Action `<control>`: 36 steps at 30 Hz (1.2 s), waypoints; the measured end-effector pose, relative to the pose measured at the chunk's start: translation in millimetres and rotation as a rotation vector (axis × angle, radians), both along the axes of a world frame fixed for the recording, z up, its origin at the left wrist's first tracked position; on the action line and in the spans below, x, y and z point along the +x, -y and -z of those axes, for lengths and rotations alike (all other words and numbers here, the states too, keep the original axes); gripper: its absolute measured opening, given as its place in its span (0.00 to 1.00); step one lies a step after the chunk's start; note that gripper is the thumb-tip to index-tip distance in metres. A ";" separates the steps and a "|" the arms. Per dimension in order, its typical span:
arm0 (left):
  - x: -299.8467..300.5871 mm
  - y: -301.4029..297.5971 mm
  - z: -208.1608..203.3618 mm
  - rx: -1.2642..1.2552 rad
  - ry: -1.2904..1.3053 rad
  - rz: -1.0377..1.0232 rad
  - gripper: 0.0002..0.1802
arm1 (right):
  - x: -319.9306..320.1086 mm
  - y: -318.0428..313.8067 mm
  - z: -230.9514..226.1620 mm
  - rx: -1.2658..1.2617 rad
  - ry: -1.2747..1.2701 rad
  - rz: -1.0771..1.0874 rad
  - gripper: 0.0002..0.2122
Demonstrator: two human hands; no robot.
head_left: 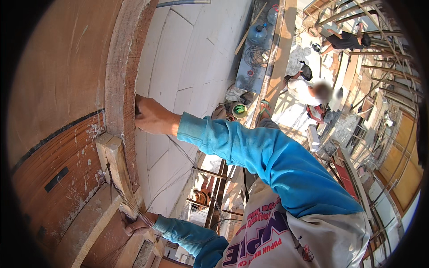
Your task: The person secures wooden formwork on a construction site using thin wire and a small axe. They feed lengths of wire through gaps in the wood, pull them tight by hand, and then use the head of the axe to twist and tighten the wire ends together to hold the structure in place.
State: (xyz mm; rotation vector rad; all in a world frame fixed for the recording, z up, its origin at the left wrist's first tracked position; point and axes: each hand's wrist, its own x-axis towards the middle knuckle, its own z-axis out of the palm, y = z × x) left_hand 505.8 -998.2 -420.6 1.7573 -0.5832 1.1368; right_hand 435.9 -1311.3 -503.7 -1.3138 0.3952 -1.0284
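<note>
Containers: pail (241,117) near a foot (265,105), bright green stuff (240,108) in it, kind unclear. Blue jug (257,35) up top on a grey-blue surface (246,83); fill level not readable. Second jug (272,16) just beyond it, partly cut off by glare, contents can't tell. Same surface carries a wire coil (255,57) and a small red ring (250,73); a stick (250,29) lies slantwise along its edge, next to the blue jug.

Hands: right hand (154,117) is up at the edge of the beam (119,80). Fingertips go out of sight there, so can't tell if it's grasping or just braced. Left hand (139,224) is lower, fingers bent, beside the foot end of the wood block (117,156). Thin wires (128,204) run down the block and across that hand; can't tell if they're clenched or only lying over it.

In the way: beam blocks the right fingers, block and wires crowd the left. Right sleeve (263,154) cuts across the middle of the view.

Around: brown panel (67,58) left of beam, pale block wall (178,62) on its other side. Below right, co-worker in white (298,89) and co-worker in black (344,41), near a run of poles (385,69).
</note>
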 end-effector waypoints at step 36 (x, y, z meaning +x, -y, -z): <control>-5.1 -7.6 6.8 0.095 -0.009 -0.021 0.26 | -31.2 15.3 -19.4 0.538 -0.048 -0.554 0.06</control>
